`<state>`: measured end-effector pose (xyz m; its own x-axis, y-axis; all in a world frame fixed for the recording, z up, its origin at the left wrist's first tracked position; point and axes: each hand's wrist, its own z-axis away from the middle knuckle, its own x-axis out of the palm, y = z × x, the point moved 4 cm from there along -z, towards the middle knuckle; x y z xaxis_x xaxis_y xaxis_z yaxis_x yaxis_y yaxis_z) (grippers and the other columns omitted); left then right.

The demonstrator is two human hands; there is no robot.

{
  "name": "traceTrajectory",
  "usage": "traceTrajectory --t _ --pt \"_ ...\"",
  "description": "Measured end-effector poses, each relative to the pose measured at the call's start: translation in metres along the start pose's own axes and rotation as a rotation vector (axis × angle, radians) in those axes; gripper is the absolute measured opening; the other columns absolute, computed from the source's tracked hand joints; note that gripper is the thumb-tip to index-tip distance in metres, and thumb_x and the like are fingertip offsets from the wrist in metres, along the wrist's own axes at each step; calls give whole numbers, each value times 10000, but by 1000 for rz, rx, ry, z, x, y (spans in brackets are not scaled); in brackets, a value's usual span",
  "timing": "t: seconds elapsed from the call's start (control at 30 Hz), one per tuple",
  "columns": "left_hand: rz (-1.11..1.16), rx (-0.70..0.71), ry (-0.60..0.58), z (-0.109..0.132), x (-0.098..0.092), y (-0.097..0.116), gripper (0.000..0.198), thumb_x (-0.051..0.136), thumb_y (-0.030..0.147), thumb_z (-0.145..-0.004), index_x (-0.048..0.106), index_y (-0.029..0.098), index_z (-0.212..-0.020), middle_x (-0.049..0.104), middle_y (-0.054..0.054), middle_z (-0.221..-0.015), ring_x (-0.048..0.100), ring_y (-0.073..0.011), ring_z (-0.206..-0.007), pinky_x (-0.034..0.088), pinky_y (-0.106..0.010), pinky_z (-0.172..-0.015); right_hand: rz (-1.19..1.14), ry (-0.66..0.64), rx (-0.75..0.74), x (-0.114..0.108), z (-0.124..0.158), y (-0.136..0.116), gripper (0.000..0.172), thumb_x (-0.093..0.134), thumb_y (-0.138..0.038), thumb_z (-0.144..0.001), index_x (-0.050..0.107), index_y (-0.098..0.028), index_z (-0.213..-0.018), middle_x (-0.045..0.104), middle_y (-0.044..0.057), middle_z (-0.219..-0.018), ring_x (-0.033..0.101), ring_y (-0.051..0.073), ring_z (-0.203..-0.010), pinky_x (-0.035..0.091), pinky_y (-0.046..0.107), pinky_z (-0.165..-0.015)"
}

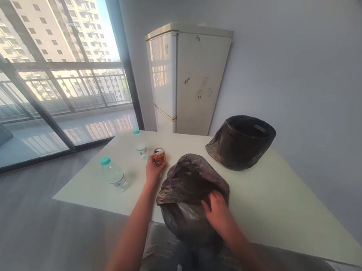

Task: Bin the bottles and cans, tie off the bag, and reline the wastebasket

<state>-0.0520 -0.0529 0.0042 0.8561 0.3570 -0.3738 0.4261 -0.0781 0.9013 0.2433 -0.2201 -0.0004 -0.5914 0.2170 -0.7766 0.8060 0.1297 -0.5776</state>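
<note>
My left hand point(153, 169) is stretched out over the white table point(272, 203) and its fingers wrap around an orange drink can point(159, 156) that stands upright. My right hand point(217, 211) grips the rim of a black plastic bag point(187, 195) that hangs over the table's near edge, with its mouth facing up. A second black plastic bag point(239, 140) lies open on the table further right, apart from both hands.
Two clear plastic bottles with teal caps stand left of the can, one near point(114, 173) and one far point(140, 145). A white fridge point(187, 76) stands against the wall behind the table. Large windows point(41, 68) fill the left side.
</note>
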Motion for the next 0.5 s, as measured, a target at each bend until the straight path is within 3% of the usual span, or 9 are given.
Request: traceTrajectory --t 0.1,0.17,0.23,0.27,0.3,0.37,0.4,0.47,0.5 --pt "-4 -1 -17 -2 -2 8 635 868 306 -690 579 166 -1237 718 -121 -1151 698 -274 -1052 548 -405 -930 70 37 24 -17 -4 23 327 529 -277 -921 719 -144 -1151 652 227 -1338 572 399 -1303 461 579 -1139" --pt "-20 22 77 8 -11 22 760 887 306 -688 522 141 -1334 639 -202 -1326 637 -332 -1221 507 -471 -1037 51 11 11 -30 -5 24 317 516 -270 -926 723 -147 -1132 665 213 -1317 585 393 -1276 474 567 -1114" --pt "-19 114 198 31 -19 45 760 823 357 -804 454 127 -1427 534 -253 -1455 554 -356 -1345 442 -519 -1128 -44 -97 1 -32 -4 18 262 520 -283 -935 745 -168 -1005 728 178 -1139 665 362 -1117 530 522 -1015" --pt "5 209 192 46 -18 58 632 692 389 -934 440 133 -1454 521 -248 -1472 541 -339 -1364 432 -521 -1141 -110 -174 0 -29 -2 13 250 521 -287 -939 746 -178 -933 744 154 -1030 696 339 -1011 553 494 -949" --pt "16 261 121 63 -13 70 503 584 408 -1008 475 174 -1439 569 -198 -1435 572 -298 -1334 447 -491 -1138 -175 -242 -3 -24 -1 9 253 520 -285 -942 745 -185 -883 747 134 -951 709 318 -931 563 472 -901" --pt "17 347 -96 98 4 89 444 652 427 -970 583 254 -1374 654 -106 -1358 648 -262 -1239 524 -426 -1062 -273 -310 -17 -13 -2 -1 259 515 -262 -939 749 -190 -855 750 118 -901 720 304 -888 562 456 -873" --pt "-20 388 -241 115 15 96 516 711 412 -928 574 262 -1402 638 -104 -1396 629 -279 -1279 514 -443 -1084 -293 -298 -24 -10 -4 -4 259 509 -239 -931 755 -190 -866 751 120 -908 721 307 -907 559 460 -888" --pt "-92 402 -420 141 32 103 345 716 347 -912 672 262 -1243 709 -85 -1259 681 -283 -1170 540 -448 -1023 -292 -229 -39 -8 -14 -8 259 508 -201 -909 766 -184 -917 746 127 -946 712 314 -972 551 471 -936" --pt "-112 388 -454 148 36 105 213 669 323 -939 699 258 -1140 737 -75 -1161 703 -273 -1091 549 -441 -979 -283 -184 -50 -10 -20 -8 266 511 -191 -899 770 -179 -959 742 134 -993 700 319 -1028 544 477 -971"
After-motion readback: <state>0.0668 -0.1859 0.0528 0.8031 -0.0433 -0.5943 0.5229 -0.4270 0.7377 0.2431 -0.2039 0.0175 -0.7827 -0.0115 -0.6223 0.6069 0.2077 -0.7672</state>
